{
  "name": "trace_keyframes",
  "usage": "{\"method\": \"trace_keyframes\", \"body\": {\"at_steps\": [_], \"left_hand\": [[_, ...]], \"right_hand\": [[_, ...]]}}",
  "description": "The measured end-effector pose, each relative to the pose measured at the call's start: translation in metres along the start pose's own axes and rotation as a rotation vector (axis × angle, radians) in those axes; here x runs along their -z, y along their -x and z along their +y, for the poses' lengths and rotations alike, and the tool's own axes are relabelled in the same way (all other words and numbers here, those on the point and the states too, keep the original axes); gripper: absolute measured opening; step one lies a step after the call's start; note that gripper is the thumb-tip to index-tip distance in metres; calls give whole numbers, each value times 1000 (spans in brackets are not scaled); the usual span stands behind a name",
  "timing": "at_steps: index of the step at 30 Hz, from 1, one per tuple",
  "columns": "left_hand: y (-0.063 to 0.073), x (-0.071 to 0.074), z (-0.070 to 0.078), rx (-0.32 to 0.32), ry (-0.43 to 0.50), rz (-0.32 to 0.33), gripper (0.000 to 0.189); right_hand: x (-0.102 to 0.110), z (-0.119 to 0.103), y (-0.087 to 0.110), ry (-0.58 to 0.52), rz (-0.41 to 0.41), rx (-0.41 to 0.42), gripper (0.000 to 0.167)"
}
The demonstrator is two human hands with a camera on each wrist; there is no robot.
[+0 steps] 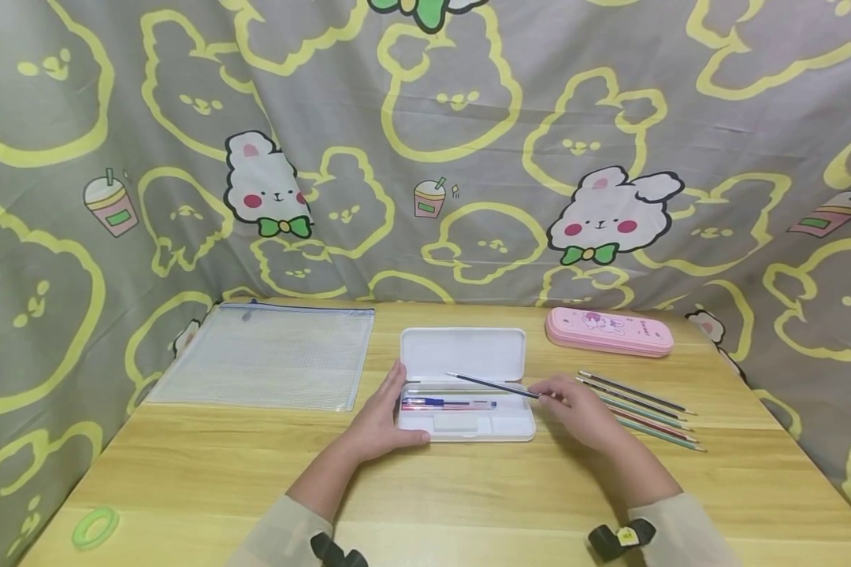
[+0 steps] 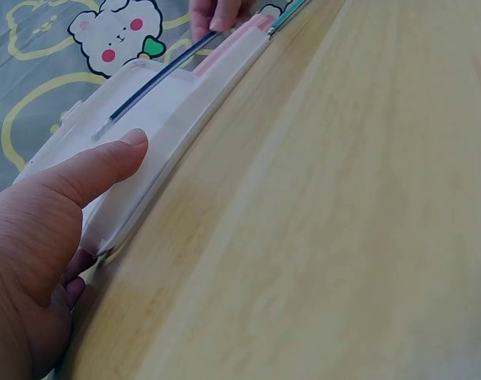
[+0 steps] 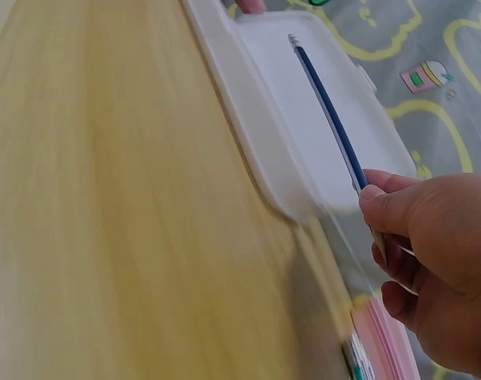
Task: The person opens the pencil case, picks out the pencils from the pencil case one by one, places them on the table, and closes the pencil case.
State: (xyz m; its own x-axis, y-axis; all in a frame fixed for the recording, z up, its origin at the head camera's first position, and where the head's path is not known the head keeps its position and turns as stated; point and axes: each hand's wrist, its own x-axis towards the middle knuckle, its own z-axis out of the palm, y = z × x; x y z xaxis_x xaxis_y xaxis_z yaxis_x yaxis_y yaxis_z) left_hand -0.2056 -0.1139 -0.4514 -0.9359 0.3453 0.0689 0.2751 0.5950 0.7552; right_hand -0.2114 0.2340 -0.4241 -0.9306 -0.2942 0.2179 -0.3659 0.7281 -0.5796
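A white pencil case [image 1: 462,354] stands with its lid raised. My left hand [image 1: 379,421] grips its left end, thumb at the front edge and fingers round the side. My right hand [image 1: 577,413] pinches a dark blue pencil [image 1: 492,384] near one end. The pencil slants over the case's right half, its metal-capped end pointing left, and shows against the white lid in both wrist views. Inside the case lie a blue-capped pen [image 1: 432,402], a reddish pen beneath it and a white eraser [image 1: 455,424]. A slim pencil lies along the back slot.
Several pencils [image 1: 638,393] lie side by side at the right, beside my right hand. A pink pencil case [image 1: 610,331] is behind them. At the left lies a clear mesh zip pouch [image 1: 269,358]; a green ring [image 1: 95,528] is near the front left. A patterned curtain hangs behind.
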Motion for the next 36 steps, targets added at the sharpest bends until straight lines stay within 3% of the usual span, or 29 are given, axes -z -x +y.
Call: {"method": "trace_keyframes", "body": {"at_steps": [13, 22, 36], "left_hand": [[0, 0, 0, 1, -6, 3, 124], [0, -1, 0, 11, -8, -1, 125], [0, 0, 1, 0, 8, 1, 124]], "right_hand": [[44, 40, 54, 151, 92, -91, 18], [60, 71, 86, 206, 181, -89, 14], [82, 96, 115, 259, 81, -262, 14]]}}
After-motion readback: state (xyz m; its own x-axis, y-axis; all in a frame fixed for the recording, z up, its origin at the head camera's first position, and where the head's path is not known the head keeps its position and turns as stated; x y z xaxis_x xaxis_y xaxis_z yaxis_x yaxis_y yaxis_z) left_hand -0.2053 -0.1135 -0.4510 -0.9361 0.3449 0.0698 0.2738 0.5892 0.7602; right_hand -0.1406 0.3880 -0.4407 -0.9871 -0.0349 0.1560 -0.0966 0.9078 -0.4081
